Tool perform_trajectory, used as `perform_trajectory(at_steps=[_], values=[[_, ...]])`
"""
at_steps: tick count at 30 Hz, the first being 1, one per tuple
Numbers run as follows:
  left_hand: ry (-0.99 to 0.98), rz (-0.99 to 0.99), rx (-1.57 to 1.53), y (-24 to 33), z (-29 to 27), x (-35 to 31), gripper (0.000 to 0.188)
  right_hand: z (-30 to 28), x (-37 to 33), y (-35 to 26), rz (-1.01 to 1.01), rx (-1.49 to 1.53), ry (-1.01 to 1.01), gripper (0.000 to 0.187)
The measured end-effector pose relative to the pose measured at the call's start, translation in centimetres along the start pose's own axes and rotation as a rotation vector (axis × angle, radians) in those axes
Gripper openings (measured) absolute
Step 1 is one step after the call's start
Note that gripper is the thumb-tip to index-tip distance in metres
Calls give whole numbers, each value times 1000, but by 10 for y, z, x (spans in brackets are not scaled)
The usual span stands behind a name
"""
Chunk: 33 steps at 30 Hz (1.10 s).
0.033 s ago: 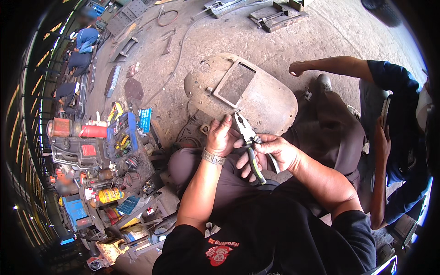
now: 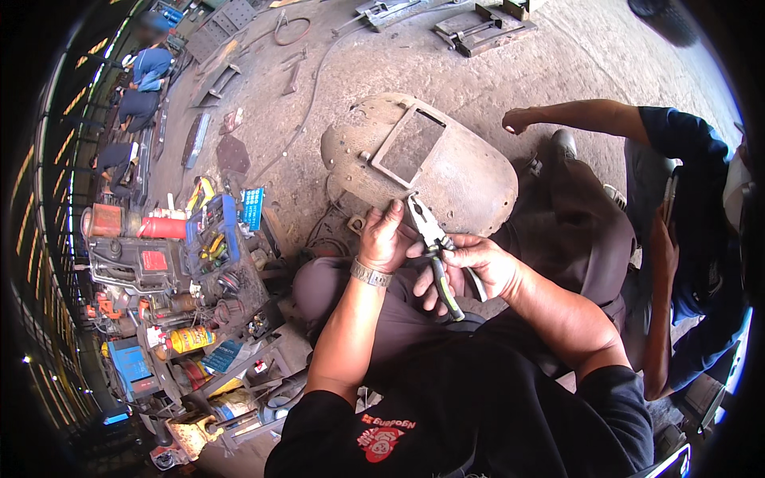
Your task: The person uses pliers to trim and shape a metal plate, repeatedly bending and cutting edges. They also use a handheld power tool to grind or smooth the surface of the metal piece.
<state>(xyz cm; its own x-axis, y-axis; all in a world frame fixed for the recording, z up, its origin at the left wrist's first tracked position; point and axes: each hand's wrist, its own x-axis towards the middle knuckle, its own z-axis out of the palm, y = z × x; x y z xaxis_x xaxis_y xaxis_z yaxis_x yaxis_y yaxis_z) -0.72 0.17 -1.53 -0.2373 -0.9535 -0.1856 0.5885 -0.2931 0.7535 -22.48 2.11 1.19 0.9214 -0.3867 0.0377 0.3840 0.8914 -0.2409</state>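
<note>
A pair of combination pliers (image 2: 431, 231) with dark, green-trimmed handles points up and away from me. My right hand (image 2: 486, 267) is closed round its handles, thumb on top near the pivot. Beside the jaws is my left hand (image 2: 385, 239), thumb raised and fingers curled partly behind the pliers; whatever it grips is hidden. A metal watch band circles that wrist. Just beyond both hands lies a worn, dusty welding mask (image 2: 474, 171) with a rectangular window frame (image 2: 410, 147). The jaw tips overlap its near side in view.
Toolboxes, a blue tool case (image 2: 213, 231), a yellow bottle (image 2: 191, 340) and many tools crowd the left. A co-worker's arm (image 2: 590, 116) reaches in from the right. Steel pieces (image 2: 484, 32) and a cable (image 2: 312, 95) lie on the concrete floor. Other people work at the far left.
</note>
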Motion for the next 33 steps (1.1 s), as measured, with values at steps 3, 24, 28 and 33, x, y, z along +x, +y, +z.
perform_trajectory(at_steps=[3, 24, 28, 33], values=[[31, 65, -18, -1, 10, 1, 33, -2, -1, 4, -31, 1, 68, 47], [310, 89, 319, -3, -18, 10, 21, -22, 3, -11, 43, -894, 533, 29], [290, 136, 195, 6, -8, 10, 21, -12, -14, -23, -17, -1168, 698, 27], [293, 63, 58, 13, -2, 6, 29, -33, -21, -34, -232, -1615, 1298, 53]])
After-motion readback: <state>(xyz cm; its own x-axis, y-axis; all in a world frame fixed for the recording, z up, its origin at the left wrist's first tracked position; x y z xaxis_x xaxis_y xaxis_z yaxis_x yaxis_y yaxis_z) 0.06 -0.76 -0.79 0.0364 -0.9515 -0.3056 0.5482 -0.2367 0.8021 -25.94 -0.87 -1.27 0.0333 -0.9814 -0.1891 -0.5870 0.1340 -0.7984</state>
